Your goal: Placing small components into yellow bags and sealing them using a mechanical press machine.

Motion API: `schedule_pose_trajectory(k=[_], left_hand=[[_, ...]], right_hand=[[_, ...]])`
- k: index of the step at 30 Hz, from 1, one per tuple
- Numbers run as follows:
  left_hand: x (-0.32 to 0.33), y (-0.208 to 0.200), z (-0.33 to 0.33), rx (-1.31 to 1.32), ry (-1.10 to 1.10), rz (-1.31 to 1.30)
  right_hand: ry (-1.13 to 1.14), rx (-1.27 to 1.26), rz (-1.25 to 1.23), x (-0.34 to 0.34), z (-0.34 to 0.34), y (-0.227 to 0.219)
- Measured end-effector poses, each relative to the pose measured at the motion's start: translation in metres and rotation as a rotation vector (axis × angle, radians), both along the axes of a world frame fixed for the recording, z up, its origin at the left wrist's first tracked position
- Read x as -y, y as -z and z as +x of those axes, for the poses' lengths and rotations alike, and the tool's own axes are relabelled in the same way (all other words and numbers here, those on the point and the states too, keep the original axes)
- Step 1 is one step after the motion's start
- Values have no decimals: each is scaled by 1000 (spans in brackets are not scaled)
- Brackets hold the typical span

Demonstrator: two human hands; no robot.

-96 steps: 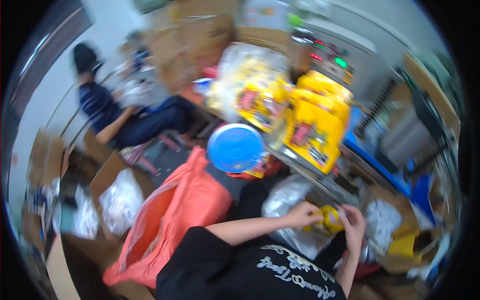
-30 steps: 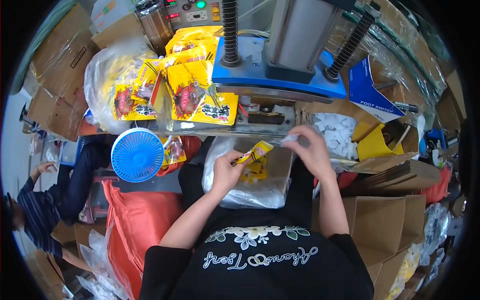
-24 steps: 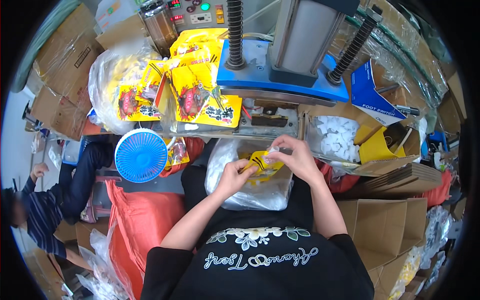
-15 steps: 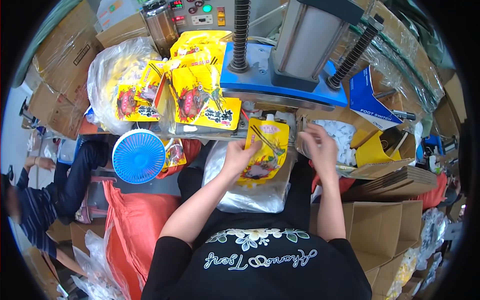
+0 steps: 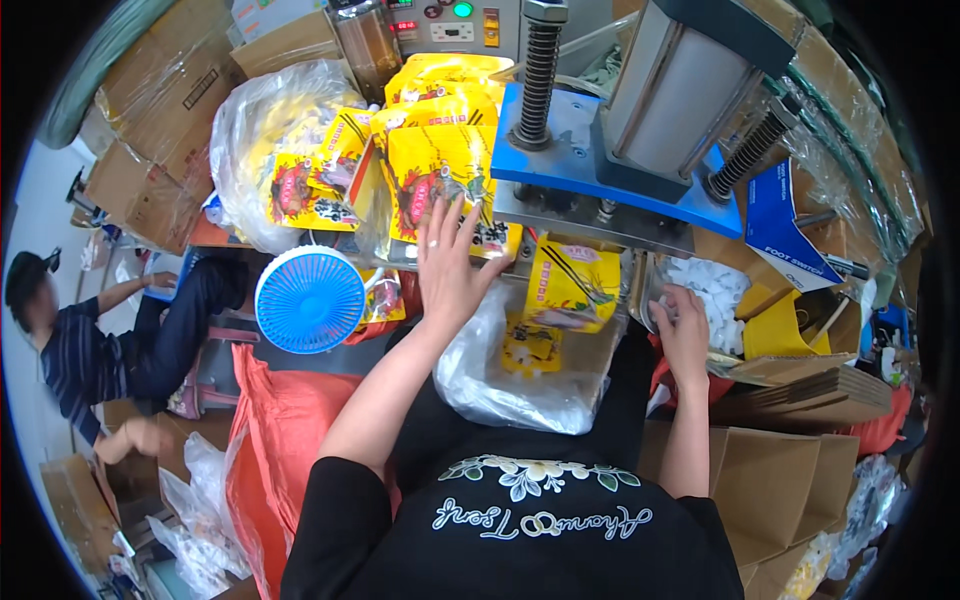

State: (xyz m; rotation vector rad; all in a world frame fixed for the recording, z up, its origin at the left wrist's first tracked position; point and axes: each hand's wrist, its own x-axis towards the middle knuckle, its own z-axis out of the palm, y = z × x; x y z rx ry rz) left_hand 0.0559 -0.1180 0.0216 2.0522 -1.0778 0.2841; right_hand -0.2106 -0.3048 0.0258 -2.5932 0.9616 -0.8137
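**Left hand spread on the stack, right hand down at the white pieces**

Far left of the blue press [image 5: 560,185] sits a co-worker [image 5: 88,355] in a striped dark top. Closer in, left of the press, comes the blue fan [image 5: 310,299], an orange-red sack [image 5: 290,400] in front of it. Next, the clear bag [image 5: 245,175] of yellow packs, and then, just left of the press, the yellow pouch stack [image 5: 440,145]! Here's the left hand [image 5: 450,270], fingers apart over the front of the top pouch [image 5: 415,165]; pressing or skimming, I can't tell. That pouch lies under and beyond the fingertips, long axis apparently running away from the person, and the left hand is clearly nearer. Straight in front of the press: a single yellow pouch [image 5: 585,270], one end at the press's front edge, the other above a clear plastic bundle [image 5: 500,395], neither hand on it. In front of the press's right end, the right hand [image 5: 683,330], fingers bent beside the white pieces [image 5: 722,285]; whether they pinch one, can't tell.
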Motion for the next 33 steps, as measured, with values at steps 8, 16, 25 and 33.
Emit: schedule_pose_trajectory(k=[8, 16, 25, 33], left_hand=[[-46, 11, 13, 51, 1, -139], [-47, 3, -45, -967, 337, -309], [-37, 28, -65, -725, 211, 29], [-28, 59, -77, -946, 550, 129]], right_hand=[[58, 196, 350, 0, -7, 2], [90, 255, 307, -11, -16, 13], [-292, 178, 362, -34, 31, -33], [-585, -42, 659, -33, 46, -24]])
